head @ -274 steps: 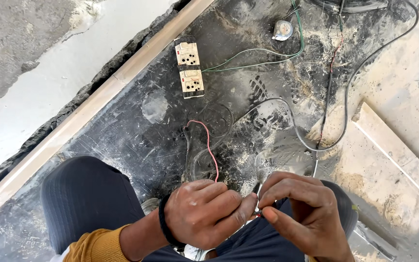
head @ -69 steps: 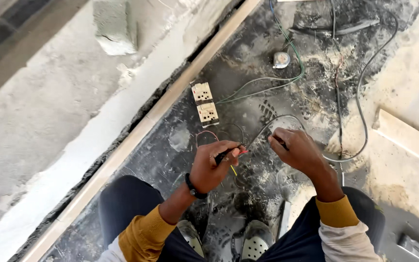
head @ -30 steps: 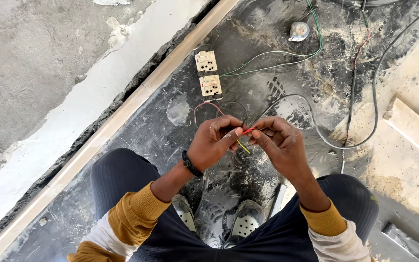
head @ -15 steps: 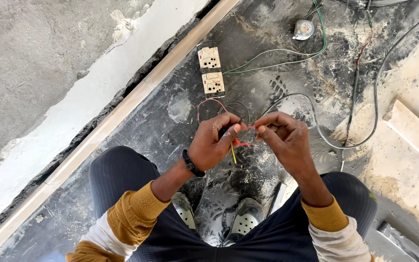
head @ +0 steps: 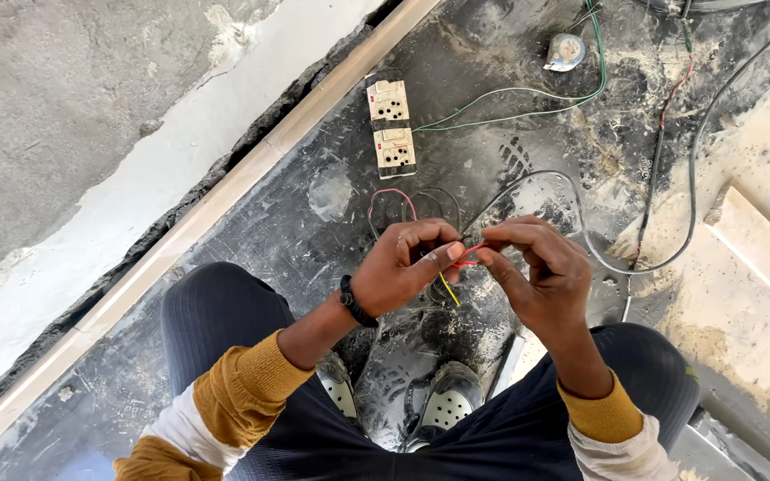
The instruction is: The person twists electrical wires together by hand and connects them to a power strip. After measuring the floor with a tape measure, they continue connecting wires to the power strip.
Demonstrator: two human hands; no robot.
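Your left hand point(head: 400, 269) and right hand point(head: 541, 267) meet fingertip to fingertip over your knees, pinching the thin red wire point(head: 468, 258) between them. Ahead lie two cream square socket plates point(head: 390, 126) end to end on the dusty dark floor point(head: 314, 240). The pale wooden strip point(head: 225, 191) runs left of them; a small round tape roll point(head: 565, 52) sits beyond, to the right.

Single head view — steeply downward, close over hands (dusty floor point(head: 296, 232) beyond)

Two hands, left point(head: 400, 267) and right point(head: 541, 267); two socket plates point(head: 391, 127); one tape roll point(head: 565, 52); two shoes point(head: 443, 405); one wristband point(head: 356, 303).
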